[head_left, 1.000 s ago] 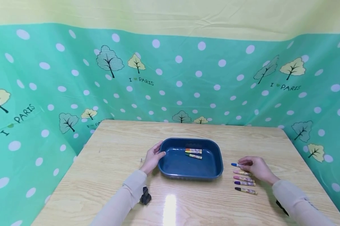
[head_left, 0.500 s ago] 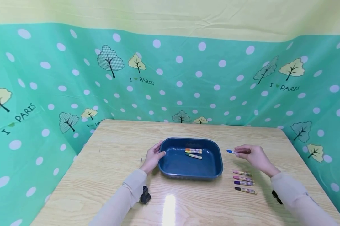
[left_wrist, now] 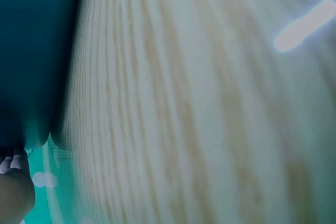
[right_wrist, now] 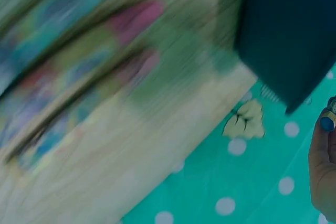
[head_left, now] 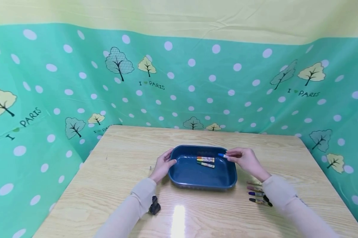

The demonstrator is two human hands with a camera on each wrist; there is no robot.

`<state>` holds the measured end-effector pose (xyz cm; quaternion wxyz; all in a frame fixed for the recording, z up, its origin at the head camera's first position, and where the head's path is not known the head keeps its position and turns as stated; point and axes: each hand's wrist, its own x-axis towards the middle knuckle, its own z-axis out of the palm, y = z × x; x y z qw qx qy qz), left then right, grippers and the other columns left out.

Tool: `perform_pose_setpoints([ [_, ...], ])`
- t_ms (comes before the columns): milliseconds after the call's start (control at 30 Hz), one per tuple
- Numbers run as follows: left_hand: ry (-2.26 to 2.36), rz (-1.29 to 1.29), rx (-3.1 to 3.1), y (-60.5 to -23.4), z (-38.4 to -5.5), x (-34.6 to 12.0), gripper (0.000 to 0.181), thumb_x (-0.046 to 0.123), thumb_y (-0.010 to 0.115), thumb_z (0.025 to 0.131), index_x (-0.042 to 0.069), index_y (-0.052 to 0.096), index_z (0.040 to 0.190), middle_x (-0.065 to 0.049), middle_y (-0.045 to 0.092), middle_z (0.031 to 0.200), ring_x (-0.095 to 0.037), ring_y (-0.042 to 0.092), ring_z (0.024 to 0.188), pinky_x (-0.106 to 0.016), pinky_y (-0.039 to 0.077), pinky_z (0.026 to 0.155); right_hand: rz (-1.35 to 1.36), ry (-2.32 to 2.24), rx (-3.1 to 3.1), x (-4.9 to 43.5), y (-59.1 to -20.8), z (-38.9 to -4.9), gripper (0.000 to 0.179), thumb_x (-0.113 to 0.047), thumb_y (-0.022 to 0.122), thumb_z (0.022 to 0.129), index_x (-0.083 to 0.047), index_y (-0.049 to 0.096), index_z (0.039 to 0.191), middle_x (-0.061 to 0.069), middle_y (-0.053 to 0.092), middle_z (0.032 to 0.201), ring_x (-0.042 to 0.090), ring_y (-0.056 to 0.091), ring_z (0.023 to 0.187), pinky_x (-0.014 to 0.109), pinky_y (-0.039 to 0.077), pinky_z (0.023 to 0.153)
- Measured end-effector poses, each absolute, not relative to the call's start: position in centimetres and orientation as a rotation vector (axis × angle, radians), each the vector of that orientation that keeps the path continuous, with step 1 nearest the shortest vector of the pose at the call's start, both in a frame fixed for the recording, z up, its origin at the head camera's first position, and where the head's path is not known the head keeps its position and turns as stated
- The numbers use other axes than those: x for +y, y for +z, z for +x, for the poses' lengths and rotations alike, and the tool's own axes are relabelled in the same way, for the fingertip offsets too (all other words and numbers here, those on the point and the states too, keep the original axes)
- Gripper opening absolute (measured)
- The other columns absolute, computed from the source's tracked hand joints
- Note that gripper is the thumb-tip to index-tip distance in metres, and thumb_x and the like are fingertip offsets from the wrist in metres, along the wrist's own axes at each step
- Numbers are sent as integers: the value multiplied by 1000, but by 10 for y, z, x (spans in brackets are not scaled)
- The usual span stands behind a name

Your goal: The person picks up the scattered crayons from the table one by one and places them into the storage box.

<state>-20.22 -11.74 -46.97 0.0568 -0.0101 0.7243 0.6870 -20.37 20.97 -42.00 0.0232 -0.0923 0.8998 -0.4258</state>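
Note:
A dark blue rectangular basin (head_left: 202,185) rests on the table, its left rim gripped by my left hand (head_left: 162,167) with the thumb over the edge. Lying inside it are an orange crayon, a yellow crayon and a green crayon (head_left: 206,164). My right hand (head_left: 246,161) pinches a blue crayon (head_left: 222,155) above the basin's right rim, its tip pointing left. In the right wrist view the blue crayon (right_wrist: 328,123) shows between the fingertips. The left wrist view shows only part of the left hand (left_wrist: 16,187) against the basin's side.
Right of the basin, under the right forearm, lie several more crayons in a column, among them a purple crayon (head_left: 254,193) and a black crayon (head_left: 257,200). A wooden table (head_left: 122,145) carries everything. A green dotted curtain (head_left: 155,109) hangs behind and at both sides.
My right hand has lifted the blue crayon from the top of the column and carried it left to above the basin's right rim. The left hand keeps its grip in place.

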Motion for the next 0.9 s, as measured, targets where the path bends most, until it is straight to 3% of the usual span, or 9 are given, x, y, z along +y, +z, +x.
perform_pose_setpoints([
  [267,2073,-26,2208,-454,-193,-114,55,-2,53,86,-1,36,138,-25,37,141,-38,37,129,-44,36,106,-306,-1354,2732,180,-431,-211,25,-9,66,82,-4,67,106,11,69,103,20,65,89,28,58,72],
  [600,2095,-43,2211,-485,-210,-118,55,1,55,86,7,40,138,-20,38,142,-34,38,130,-41,36,106,-277,-1381,2700,160,-448,-221,22,-7,66,81,-4,68,104,9,69,98,19,65,88,32,57,78],
  [900,2089,-55,2226,-486,-210,-118,55,1,56,85,7,41,138,-20,40,141,-33,40,129,-40,38,105,-321,-1377,2672,144,-460,-229,23,-4,67,80,-2,68,103,8,71,90,17,66,84,30,58,73],
])
